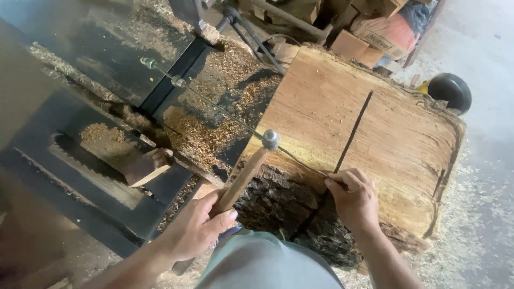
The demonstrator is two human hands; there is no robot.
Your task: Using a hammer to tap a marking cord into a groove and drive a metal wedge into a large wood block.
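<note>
Left hand (195, 227) grips wooden handle (242, 180); right hand (353, 200) apparently pinches thin rod (214, 104) on log (364, 139); sawdust (214, 123) around.

rough-sawn wood slab (369, 134), dark coarse bark (289, 208)

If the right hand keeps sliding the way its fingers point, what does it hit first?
The right hand points up-left across the log's cut face. First it would likely meet the thin metal rod at its fingertips, then the round metal knob; depth is unclear.
</note>
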